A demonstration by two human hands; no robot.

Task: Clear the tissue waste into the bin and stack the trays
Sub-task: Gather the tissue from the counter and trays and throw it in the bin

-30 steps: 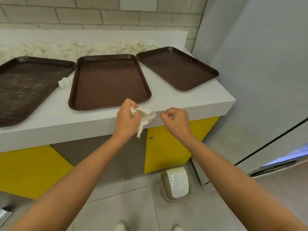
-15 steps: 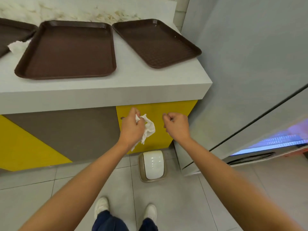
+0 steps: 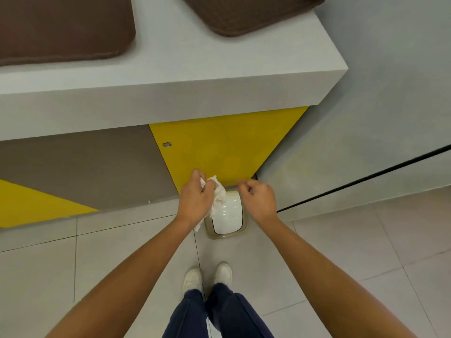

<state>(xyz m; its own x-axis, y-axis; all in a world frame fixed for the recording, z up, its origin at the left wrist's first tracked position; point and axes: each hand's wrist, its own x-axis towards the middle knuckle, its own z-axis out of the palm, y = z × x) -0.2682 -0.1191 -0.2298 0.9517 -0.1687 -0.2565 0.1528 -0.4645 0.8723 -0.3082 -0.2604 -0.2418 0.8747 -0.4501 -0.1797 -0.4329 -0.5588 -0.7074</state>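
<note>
The left hand hangs low in front of the yellow cabinet door, its fingers curled round a crumpled white tissue. The wad bulges out on the thumb side and trails down past the wrist. It hangs above the left edge of a small bin with a white swing lid, which stands on the grey tiled floor close against the cabinet.

The right hand is just beside it, over the bin's right edge. Its fingers are curled into a loose fist with nothing showing in them.

Up on the white counter, two brown trays lie side by side and apart. The left tray lies square to the counter edge, and the right tray is turned at an angle, a corner pointing toward the person. Both are cut off by the top of the frame.

White shoes and dark blue trousers show below, in front of the bin.
</note>
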